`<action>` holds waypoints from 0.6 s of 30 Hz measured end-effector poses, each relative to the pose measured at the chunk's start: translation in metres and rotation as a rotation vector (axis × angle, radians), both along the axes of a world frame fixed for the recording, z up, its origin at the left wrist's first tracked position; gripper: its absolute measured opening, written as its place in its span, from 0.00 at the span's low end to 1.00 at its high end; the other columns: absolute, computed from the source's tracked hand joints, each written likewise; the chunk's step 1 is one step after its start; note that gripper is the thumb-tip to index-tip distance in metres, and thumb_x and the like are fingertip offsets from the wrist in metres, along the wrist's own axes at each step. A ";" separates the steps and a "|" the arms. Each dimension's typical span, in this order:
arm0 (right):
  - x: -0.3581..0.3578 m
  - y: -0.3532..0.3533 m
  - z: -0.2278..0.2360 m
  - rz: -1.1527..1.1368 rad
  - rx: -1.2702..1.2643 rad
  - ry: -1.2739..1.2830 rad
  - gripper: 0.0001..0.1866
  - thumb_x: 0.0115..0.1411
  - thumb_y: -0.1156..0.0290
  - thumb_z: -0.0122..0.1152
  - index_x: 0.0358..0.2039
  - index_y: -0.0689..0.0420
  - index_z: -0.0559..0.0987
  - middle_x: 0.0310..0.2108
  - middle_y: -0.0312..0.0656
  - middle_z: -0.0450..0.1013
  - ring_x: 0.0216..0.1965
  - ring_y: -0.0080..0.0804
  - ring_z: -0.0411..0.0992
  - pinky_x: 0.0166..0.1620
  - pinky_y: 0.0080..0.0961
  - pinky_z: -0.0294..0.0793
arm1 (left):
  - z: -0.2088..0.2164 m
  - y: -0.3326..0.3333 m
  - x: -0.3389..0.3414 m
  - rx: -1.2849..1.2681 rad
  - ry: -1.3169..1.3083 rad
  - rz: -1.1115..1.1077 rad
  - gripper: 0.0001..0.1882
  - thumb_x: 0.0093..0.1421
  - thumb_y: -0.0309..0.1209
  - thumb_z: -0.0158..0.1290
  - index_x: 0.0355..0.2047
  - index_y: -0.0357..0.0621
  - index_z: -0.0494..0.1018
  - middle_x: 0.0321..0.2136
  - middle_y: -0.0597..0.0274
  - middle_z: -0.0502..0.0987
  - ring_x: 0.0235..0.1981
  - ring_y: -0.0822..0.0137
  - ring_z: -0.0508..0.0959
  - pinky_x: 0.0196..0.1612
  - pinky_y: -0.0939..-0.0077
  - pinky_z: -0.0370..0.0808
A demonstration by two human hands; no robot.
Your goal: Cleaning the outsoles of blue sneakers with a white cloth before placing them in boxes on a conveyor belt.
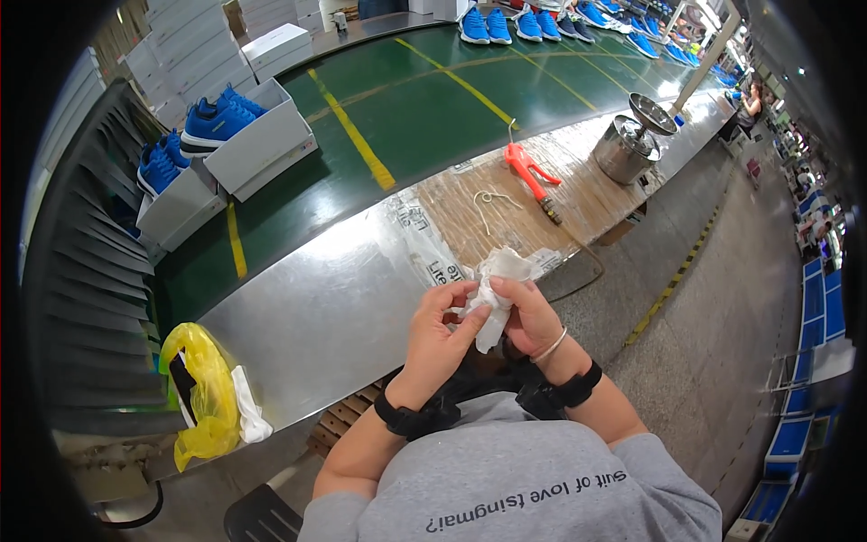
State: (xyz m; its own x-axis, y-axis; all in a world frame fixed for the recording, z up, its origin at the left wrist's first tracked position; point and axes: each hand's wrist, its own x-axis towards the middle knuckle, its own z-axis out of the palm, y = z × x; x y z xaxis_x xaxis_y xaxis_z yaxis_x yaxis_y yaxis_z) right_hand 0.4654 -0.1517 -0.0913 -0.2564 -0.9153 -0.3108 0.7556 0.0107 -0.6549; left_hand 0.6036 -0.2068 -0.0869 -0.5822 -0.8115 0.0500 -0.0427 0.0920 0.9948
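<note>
Both of my hands meet in front of my chest, over the near edge of the workbench. Between them is a crumpled white paper or cloth (504,267), and I cannot tell which it is. My left hand (442,327) pinches its left side with thumb and fingers. On the other side, my right hand (531,318) grips it with the thumb on top. Just beyond, a red air blow gun (528,173) and a loose pale cord (488,206) lie on the wooden board (452,200).
A green conveyor (357,113) with yellow lines runs behind the metal bench (307,312). Blue sneakers (221,119) fill open white boxes (262,144) at left. A metal dispenser pot (625,149) stands at right. A yellow plastic bag (209,397) lies at the bench's left end.
</note>
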 end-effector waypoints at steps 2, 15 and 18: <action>-0.001 -0.002 -0.004 -0.014 -0.004 -0.027 0.12 0.56 0.73 0.56 0.42 0.58 0.72 0.35 0.37 0.72 0.37 0.26 0.72 0.42 0.25 0.71 | -0.002 0.000 0.000 -0.029 0.006 0.011 0.14 0.54 0.29 0.58 0.42 0.43 0.72 0.37 0.62 0.72 0.36 0.71 0.72 0.39 0.79 0.71; -0.002 -0.005 0.000 0.112 -0.040 -0.356 0.16 0.63 0.66 0.45 0.47 0.62 0.68 0.44 0.46 0.71 0.47 0.36 0.70 0.51 0.35 0.69 | -0.002 -0.007 0.013 -0.403 0.076 -0.017 0.17 0.49 0.22 0.59 0.41 0.42 0.72 0.40 0.54 0.74 0.39 0.58 0.76 0.38 0.73 0.73; -0.001 -0.009 -0.002 0.116 -0.040 -0.421 0.17 0.64 0.64 0.43 0.48 0.63 0.68 0.45 0.48 0.70 0.47 0.38 0.70 0.52 0.36 0.68 | -0.007 -0.010 0.013 -0.525 0.054 0.011 0.16 0.48 0.22 0.61 0.39 0.41 0.72 0.39 0.57 0.75 0.30 0.67 0.73 0.34 0.78 0.71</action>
State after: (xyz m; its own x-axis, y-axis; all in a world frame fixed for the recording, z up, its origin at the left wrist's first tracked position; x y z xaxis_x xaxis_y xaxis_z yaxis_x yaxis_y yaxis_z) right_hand 0.4642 -0.1605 -0.0933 -0.0098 -0.9439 -0.3300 0.9522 0.0919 -0.2913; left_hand 0.6171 -0.2164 -0.0939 -0.5589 -0.6755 0.4810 0.0037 0.5780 0.8160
